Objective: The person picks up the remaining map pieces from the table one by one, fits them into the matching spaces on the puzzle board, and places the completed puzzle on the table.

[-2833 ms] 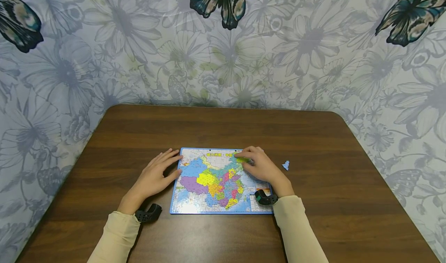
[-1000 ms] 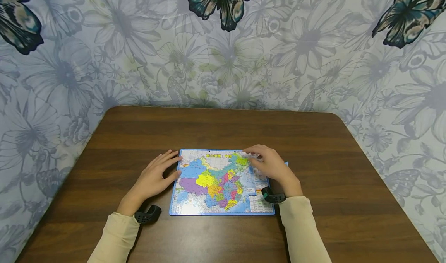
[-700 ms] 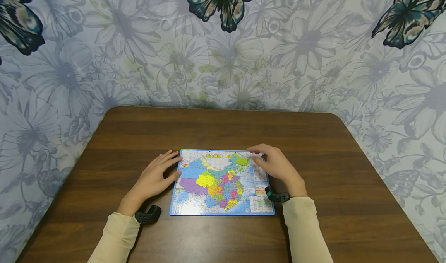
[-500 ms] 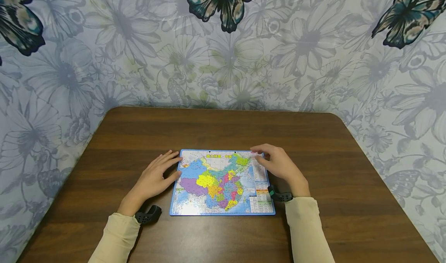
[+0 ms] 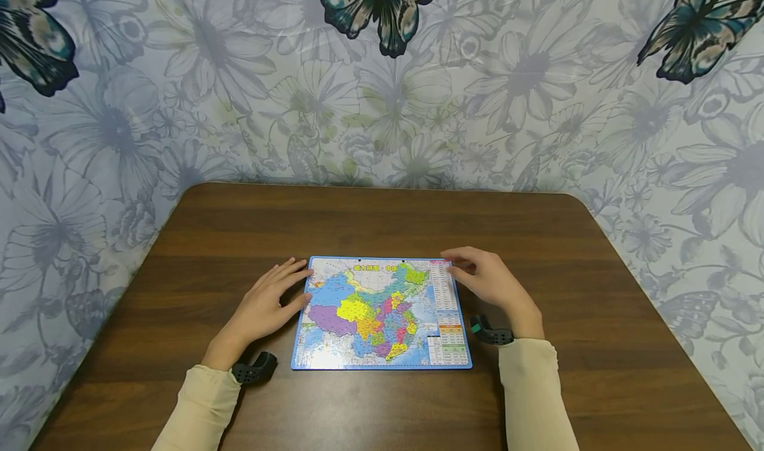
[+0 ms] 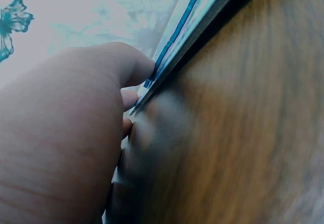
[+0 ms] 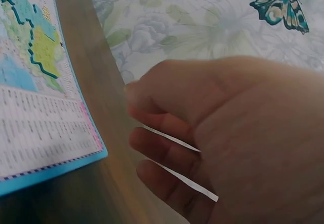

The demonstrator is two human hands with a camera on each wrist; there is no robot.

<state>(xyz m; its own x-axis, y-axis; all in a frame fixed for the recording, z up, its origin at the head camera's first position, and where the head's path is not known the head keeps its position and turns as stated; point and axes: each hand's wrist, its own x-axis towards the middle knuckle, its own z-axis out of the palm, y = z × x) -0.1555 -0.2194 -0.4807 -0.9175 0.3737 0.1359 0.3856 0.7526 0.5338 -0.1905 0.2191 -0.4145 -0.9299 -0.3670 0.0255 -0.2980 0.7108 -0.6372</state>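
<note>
A map puzzle board (image 5: 370, 315) with a blue rim and coloured regions lies flat on the table. My left hand (image 5: 265, 305) rests at its left edge, fingers spread and fairly straight. In the left wrist view the thumb (image 6: 136, 67) lies against the board's rim. Over the board's upper right corner is my right hand (image 5: 489, 278), its fingers loosely bent and nothing visible in them. The right wrist view shows that hand's fingers (image 7: 167, 148) beside the board's printed table of text (image 7: 45, 127). No loose puzzle piece shows now.
The brown wooden table (image 5: 597, 345) extends around the board on all sides. Behind it hangs a floral cloth (image 5: 525, 106) with large butterflies (image 5: 382, 6). Black wrist cameras (image 5: 254, 369) are strapped at both wrists.
My right hand has drawn rightward from the map's green upper right region to the board's corner. The small blue piece right of the board is now hidden behind it. My left hand stays put.
</note>
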